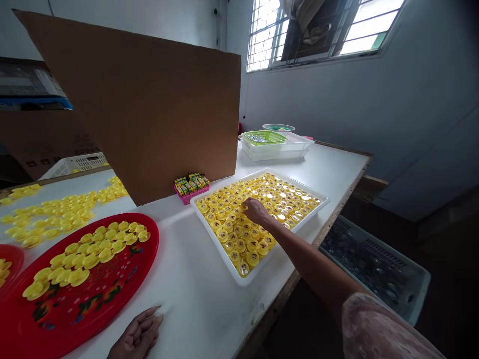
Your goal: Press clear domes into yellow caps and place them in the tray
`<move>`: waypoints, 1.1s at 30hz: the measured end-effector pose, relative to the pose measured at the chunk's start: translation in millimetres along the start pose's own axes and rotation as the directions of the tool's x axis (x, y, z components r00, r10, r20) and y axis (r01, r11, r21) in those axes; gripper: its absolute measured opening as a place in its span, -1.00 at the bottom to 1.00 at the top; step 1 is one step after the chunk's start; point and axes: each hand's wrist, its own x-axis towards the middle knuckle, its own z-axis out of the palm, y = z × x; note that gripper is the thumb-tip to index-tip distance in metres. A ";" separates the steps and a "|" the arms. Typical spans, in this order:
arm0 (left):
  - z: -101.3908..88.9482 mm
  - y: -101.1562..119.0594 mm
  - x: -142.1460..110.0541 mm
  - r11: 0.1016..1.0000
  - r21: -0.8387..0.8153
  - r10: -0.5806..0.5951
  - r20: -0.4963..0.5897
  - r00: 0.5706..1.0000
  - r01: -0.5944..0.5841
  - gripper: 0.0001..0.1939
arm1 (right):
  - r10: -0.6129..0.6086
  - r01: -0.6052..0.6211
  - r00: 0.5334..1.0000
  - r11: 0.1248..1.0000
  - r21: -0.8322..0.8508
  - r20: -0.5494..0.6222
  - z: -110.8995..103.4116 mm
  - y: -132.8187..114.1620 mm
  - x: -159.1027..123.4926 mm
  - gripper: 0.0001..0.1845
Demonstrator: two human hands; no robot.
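Observation:
A white rectangular tray [241,280] on the table is filled with round yellow plastic pieces [239,245], many showing a small dark picture under a shiny top. My right hand [256,211] reaches over its middle, fingertips closed together at one of these pieces; the fingers partly hide it. Low in the view, my left hand [136,333] rests by the white table top, its fingers loosely curled and the thumb and forefinger slightly apart, with nothing visible between them. Left of it lies a red flowered platter [101,309] carrying rows of plain yellow hat-shaped pieces [90,249].
A tall cardboard sheet [168,109] stands behind a pink basket [191,196] of small boxes. More yellow pieces [63,212] lie loose at left. A green basket [265,137] sits on a white bin [279,149] at the back. A crate [415,279] stands below the table's right edge.

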 end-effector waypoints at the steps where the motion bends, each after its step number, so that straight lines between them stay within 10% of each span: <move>1: 0.0 0.3 -0.3 1.000 0.003 -0.001 -0.001 1.000 0.001 -0.40 | -0.002 0.002 1.000 1.000 -0.001 0.003 2.8 0.2 0.8 -0.78; 12: -2.6 8.3 -5.8 1.000 0.010 -0.010 0.009 1.000 0.010 -0.35 | -0.013 0.011 1.000 0.998 -0.064 -0.026 -7.5 -6.1 -8.5 -0.55; 17: -8.2 15.5 -10.8 0.998 -0.049 -0.038 0.088 0.995 0.043 -0.43 | -0.163 0.160 0.974 0.987 -0.035 -0.157 -17.3 -54.4 -52.6 -0.57; 21: -13.4 22.2 -15.1 0.995 -0.102 0.031 0.169 0.985 -0.013 -0.51 | -0.503 0.506 0.860 0.824 0.256 -0.081 5.9 -126.2 -114.2 -0.68; 24: -24.5 22.0 -16.6 0.998 -0.052 0.037 0.135 0.990 -0.030 -0.56 | -0.737 0.597 0.661 0.632 0.494 0.142 35.2 -169.6 -159.8 -0.74; 33: -57.2 8.0 -50.0 0.992 0.127 0.022 0.025 0.999 -0.025 -0.67 | -0.892 0.625 0.354 0.449 0.638 0.281 80.5 -223.3 -208.4 -0.76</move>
